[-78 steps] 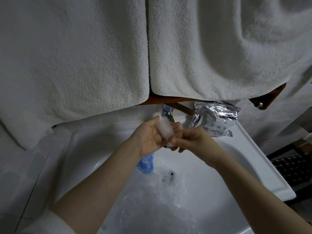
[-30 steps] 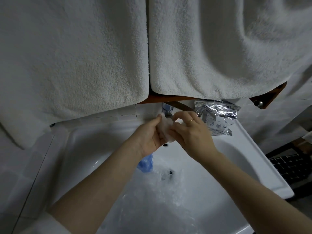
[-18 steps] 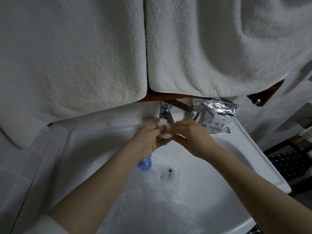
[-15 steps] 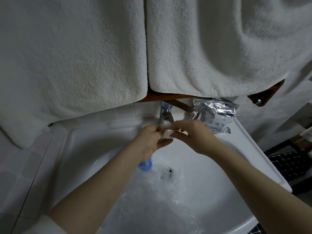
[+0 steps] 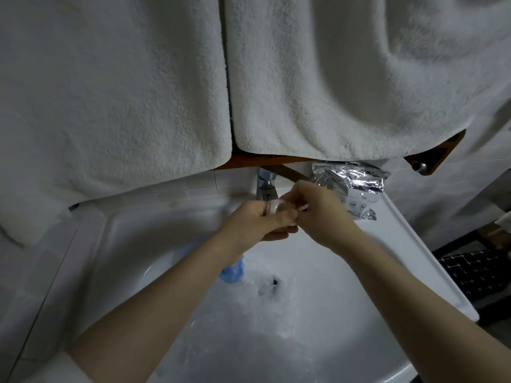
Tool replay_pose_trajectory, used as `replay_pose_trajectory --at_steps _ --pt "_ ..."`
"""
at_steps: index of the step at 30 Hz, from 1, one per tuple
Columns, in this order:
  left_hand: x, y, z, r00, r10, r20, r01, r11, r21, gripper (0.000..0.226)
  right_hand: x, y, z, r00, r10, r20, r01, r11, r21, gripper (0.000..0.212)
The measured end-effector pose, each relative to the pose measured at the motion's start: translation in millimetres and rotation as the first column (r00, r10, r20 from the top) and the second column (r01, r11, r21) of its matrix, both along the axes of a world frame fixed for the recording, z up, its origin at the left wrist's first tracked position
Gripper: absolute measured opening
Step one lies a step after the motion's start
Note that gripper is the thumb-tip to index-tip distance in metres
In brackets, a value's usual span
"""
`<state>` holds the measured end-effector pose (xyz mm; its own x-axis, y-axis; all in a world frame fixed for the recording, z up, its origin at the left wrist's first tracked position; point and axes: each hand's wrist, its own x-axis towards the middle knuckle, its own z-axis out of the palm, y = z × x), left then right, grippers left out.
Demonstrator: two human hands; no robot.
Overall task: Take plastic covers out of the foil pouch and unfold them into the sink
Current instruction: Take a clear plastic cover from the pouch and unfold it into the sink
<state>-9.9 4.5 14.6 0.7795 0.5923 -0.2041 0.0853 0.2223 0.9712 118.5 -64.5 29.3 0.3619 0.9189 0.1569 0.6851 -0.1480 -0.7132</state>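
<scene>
Over the sink, left hand and right hand both pinch one folded cover, unfolding pending; clear unfolded covers already lie in the basin; foil pouch rests on the rim.

I saw two bare forearms, a left hand and a right hand; only a white sleeve edge showed at the left elbow.

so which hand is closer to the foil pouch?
Right. The right hand overlaps the foil pouch's lower left edge in this view; whether it touches is unclear. The left hand sits further left, below the faucet. Both pinch a folded plastic cover.
</scene>
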Motion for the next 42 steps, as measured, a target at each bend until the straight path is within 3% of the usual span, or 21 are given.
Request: replay_pose_trajectory --at_steps 4,5,9,12,15,18,20,23,26,28,30,32,35,36,38,40,42 --pt "9 -4 0 0.992 -0.084 -0.09 0.093 0.989 0.111 0.02 15 -6 2 0.899 -0.047 -0.436 0.044 0.999 -0.017 0.013" --pt "13 -4 1 0.987 -0.105 -0.118 0.118 0.987 0.112 0.022 21 -9 3 0.882 -0.014 -0.471 -0.003 0.999 -0.036 0.016" --pt "31 -1 5 0.954 -0.203 -0.222 0.225 0.971 0.08 0.025 40 -17 10 0.89 0.167 -0.423 -0.234 0.966 -0.111 0.015" --pt "47 -1 9 0.935 -0.25 -0.252 0.27 0.962 0.046 0.023 57 -15 11 0.926 0.117 -0.36 -0.163 0.981 -0.102 0.008" --pt "66 -5 7 0.962 -0.114 -0.249 0.132 0.99 0.053 0.012 77 -13 7 0.92 0.055 -0.389 -0.1 0.99 -0.097 0.008" --pt "86 -11 1 0.984 0.1 -0.149 -0.107 0.993 -0.044 0.005 98 -14 1 0.809 -0.018 -0.588 -0.055 0.993 -0.106 0.011" --pt "101 -16 -5 0.979 0.158 -0.131 -0.169 0.983 -0.077 0.007 110 -14 -5 0.741 -0.05 -0.669 -0.022 0.995 -0.098 0.011" --pt "126 -20 -14 0.967 0.215 -0.138 -0.221 0.975 -0.028 0.011 131 -15 -16 0.694 -0.047 -0.719 -0.015 0.997 -0.079 0.011" --pt "145 -17 -20 0.976 0.202 -0.082 -0.199 0.979 0.035 0.012 151 -15 -22 0.487 -0.075 -0.87 -0.061 0.991 -0.12 0.018" --pt "156 -14 -26 0.986 0.151 -0.065 -0.146 0.986 0.08 0.016 166 -16 -29 0.397 -0.124 -0.91 -0.117 0.976 -0.184 0.01" --pt "167 -11 -36 0.991 0.12 -0.055 -0.114 0.988 0.103 0.015 178 -15 -34 0.383 -0.183 -0.905 -0.136 0.958 -0.251 0.002" --pt "181 -9 -43 0.991 0.135 -0.017 -0.134 0.987 0.086 0.013 192 -11 -36 0.369 -0.195 -0.909 -0.089 0.966 -0.243 0.013" --pt "211 -1 -47 0.961 0.275 -0.007 -0.275 0.96 -0.059 0.018 216 2 -32 0.533 -0.179 -0.827 0.075 0.983 -0.165 0.021" --pt "223 4 -51 0.947 0.315 -0.067 -0.318 0.948 -0.028 0.021 225 5 -33 0.594 -0.202 -0.778 0.137 0.979 -0.149 0.017" --pt "243 15 -66 0.907 0.356 -0.223 -0.289 0.915 0.283 0.019 237 10 -38 0.664 -0.256 -0.702 0.226 0.964 -0.138 0.014" --pt "255 21 -79 0.834 0.42 -0.358 -0.124 0.775 0.62 0.021 244 12 -43 0.692 -0.288 -0.662 0.262 0.955 -0.141 0.013" --pt "258 25 -83 0.766 0.524 -0.372 -0.002 0.581 0.814 0.028 251 15 -47 0.733 -0.328 -0.596 0.306 0.941 -0.142 0.018"
